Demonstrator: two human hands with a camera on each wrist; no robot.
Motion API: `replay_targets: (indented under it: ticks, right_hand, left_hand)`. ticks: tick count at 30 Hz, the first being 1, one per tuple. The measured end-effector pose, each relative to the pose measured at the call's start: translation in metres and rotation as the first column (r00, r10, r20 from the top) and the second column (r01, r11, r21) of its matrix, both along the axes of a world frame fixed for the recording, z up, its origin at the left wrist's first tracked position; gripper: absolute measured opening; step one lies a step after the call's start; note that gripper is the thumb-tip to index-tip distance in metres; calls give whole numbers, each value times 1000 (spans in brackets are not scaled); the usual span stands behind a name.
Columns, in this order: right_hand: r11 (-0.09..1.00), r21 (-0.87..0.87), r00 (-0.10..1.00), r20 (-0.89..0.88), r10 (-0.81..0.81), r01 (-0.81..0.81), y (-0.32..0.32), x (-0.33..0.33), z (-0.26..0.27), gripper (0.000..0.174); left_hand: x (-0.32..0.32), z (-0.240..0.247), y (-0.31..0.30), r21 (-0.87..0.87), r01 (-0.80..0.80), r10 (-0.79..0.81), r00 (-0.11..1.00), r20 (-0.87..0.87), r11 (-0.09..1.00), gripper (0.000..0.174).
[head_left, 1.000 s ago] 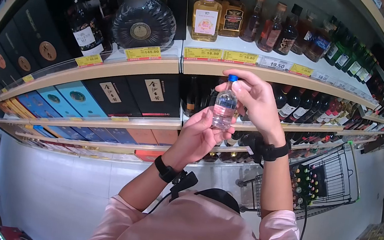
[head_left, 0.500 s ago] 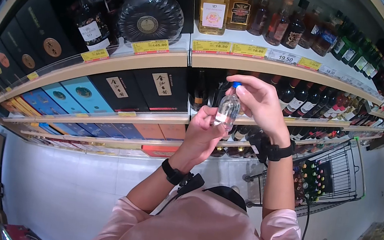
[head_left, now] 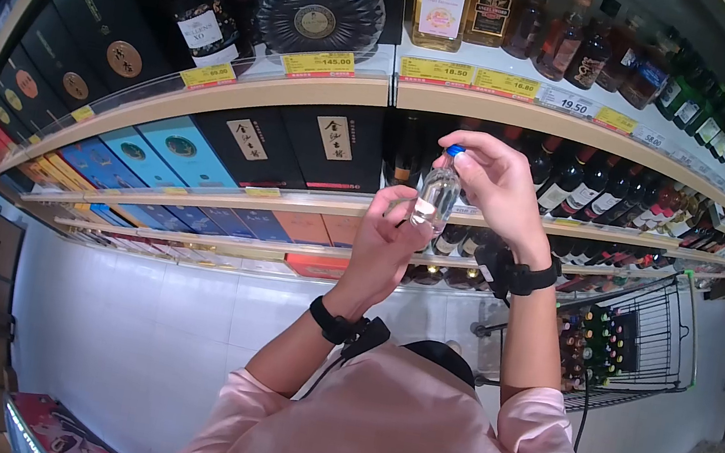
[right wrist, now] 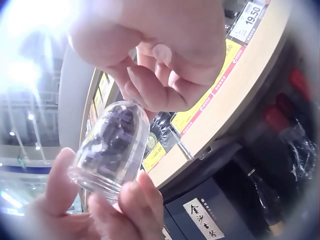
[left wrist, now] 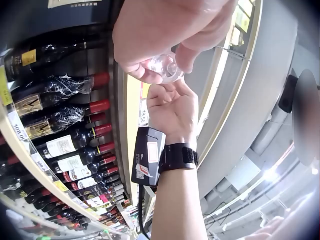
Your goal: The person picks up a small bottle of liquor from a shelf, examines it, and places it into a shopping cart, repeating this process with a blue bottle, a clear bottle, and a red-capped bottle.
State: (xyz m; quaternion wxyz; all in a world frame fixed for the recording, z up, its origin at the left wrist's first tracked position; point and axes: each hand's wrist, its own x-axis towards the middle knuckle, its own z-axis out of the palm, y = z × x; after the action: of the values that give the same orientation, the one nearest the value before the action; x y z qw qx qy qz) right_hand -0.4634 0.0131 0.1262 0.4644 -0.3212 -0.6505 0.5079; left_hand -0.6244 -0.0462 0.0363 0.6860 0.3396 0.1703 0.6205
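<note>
A small clear bottle (head_left: 439,195) with a blue cap (head_left: 455,150) stands nearly upright between my two hands, before the shelf. My left hand (head_left: 387,242) holds its lower part between thumb and fingers. At the top, my right hand (head_left: 500,184) pinches the cap and neck. In the right wrist view the clear body of the bottle (right wrist: 112,147) shows close up, its base among the left fingers (right wrist: 131,202); the right hand covers the cap there. The left wrist view looks onto the round base of the bottle (left wrist: 167,68).
Liquor bottles (head_left: 569,46) line the upper shelf above price tags (head_left: 504,84). Dark gift boxes (head_left: 336,151) and wine bottles (head_left: 578,183) fill the shelf below. A shopping cart (head_left: 647,343) with several bottles stands at the right. A large ribbed bottle (head_left: 320,16) sits upper left.
The bottle has turned, so its pinkish label no longer faces the head camera. The left fingers have shifted on its lower part; the right hand stays at the cap. The head view has swung left.
</note>
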Motion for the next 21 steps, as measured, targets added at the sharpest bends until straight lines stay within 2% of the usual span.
replay_targets:
  ticks: [3, 4, 8, 11, 15, 21]
  right_hand:
    - [999, -18, 999, 25, -36, 36, 4, 0, 0, 22]
    - [999, -3, 999, 24, -48, 49, 5, -1, -3, 22]
    - [996, 34, 997, -4, -79, 79, 1, 2, -12, 26]
    - [996, -80, 993, -110, -39, 31, -8, 10, -3, 26]
    - [999, -41, 997, -81, 2, -5, -10, 13, -5, 26]
    - [996, 10, 995, -42, -91, 91, -12, 10, -8, 23]
  left_hand:
    - [-7, 6, -4, -89, 98, -92, 993, 70, 991, 38]
    - [-7, 7, -4, -87, 84, -82, 996, 26, 993, 36]
    - [-6, -1, 0, -82, 153, -146, 986, 84, 985, 34]
    - [-1, 3, -4, -103, 158, -151, 986, 77, 982, 30]
    - [4, 6, -8, -108, 178, -171, 983, 74, 978, 28]
    - [4, 7, -9, -142, 223, -206, 971, 122, 964, 33]
